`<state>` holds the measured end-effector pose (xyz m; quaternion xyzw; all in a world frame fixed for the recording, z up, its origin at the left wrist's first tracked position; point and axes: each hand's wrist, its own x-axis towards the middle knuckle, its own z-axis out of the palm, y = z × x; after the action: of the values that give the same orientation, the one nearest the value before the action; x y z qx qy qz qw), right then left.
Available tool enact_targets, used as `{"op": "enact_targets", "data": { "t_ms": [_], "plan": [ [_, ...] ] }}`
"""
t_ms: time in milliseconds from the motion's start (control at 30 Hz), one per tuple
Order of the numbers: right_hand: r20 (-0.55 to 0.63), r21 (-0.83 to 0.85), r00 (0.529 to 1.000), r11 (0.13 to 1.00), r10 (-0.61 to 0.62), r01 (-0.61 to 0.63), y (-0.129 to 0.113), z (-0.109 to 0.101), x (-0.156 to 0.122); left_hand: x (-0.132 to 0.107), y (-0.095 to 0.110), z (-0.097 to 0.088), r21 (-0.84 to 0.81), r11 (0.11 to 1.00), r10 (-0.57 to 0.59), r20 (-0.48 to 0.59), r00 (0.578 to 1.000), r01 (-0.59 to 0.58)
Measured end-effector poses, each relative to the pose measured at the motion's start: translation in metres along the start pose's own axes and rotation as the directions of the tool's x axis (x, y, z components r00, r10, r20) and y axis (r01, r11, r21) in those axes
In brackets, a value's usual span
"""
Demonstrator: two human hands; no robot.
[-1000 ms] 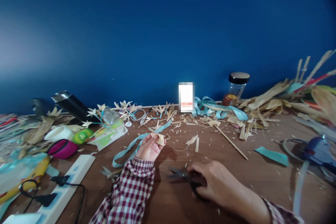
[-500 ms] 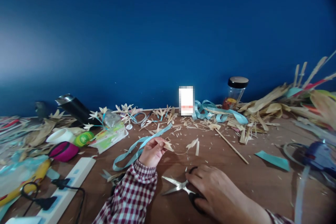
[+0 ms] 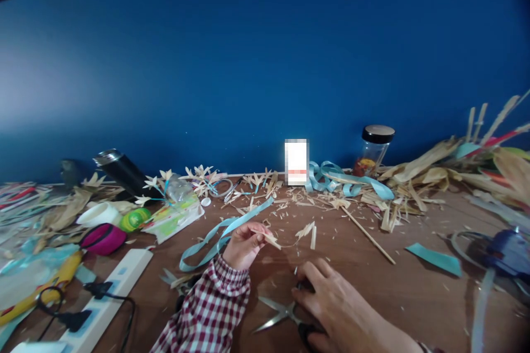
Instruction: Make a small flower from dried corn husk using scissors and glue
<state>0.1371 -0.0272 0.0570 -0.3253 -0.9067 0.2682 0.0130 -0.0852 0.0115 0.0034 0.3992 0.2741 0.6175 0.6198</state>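
Between thumb and fingers, my left hand pinches a small pale strip of dried husk, its end sticking out to the right. My right hand has its fingers at the black handles of a pair of scissors. The blades are spread and point left, low over the brown table. Just behind my left hand lies a light blue ribbon. Pale husk scraps lie beyond my right hand.
On the left are a white power strip, a magenta pouch and a black flask. A lidded jar stands by the blue wall. At right are a thin stick, teal ribbon piece and blue glue gun.
The husk strip in my left hand has tilted, its end now pointing further right and down. My right hand and the scissors have shifted slightly, and the view has moved a little.
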Motion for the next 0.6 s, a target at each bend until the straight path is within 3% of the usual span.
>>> {"op": "enact_targets", "data": {
  "t_ms": [100,200,267,333,367,467,600],
  "plan": [
    [0.053,0.125,0.996,0.99,-0.078,0.071,0.004,-0.011,-0.007,-0.002,-0.002,0.004,0.006,1.0,-0.018,0.008,1.0,0.018],
    [-0.026,0.396,0.984,0.902,-0.177,0.172,0.01,-0.014,-0.01,-0.004,-0.006,0.01,0.019,0.999,-0.031,0.047,0.998,0.03],
    [-0.127,0.601,0.99,0.79,-0.058,0.123,0.014,-0.009,-0.006,-0.006,-0.01,0.014,0.059,0.998,-0.033,0.096,0.995,0.028],
    [-0.146,0.812,0.968,0.584,0.205,-0.001,0.016,0.0,0.002,-0.008,-0.013,0.017,0.145,0.989,-0.046,0.157,0.987,0.023],
    [-0.13,0.878,0.955,0.479,0.266,-0.014,0.018,0.005,0.006,-0.01,-0.014,0.019,0.199,0.98,-0.058,0.189,0.98,0.019],
    [-0.046,0.96,0.961,0.279,0.273,-0.033,0.021,0.014,0.012,-0.012,-0.015,0.023,0.343,0.939,-0.128,0.265,0.956,0.031],
    [0.022,0.987,0.975,0.152,0.219,-0.056,0.024,0.013,0.009,-0.014,-0.012,0.029,0.419,0.904,-0.207,0.25,0.946,0.087]
  ]
}}
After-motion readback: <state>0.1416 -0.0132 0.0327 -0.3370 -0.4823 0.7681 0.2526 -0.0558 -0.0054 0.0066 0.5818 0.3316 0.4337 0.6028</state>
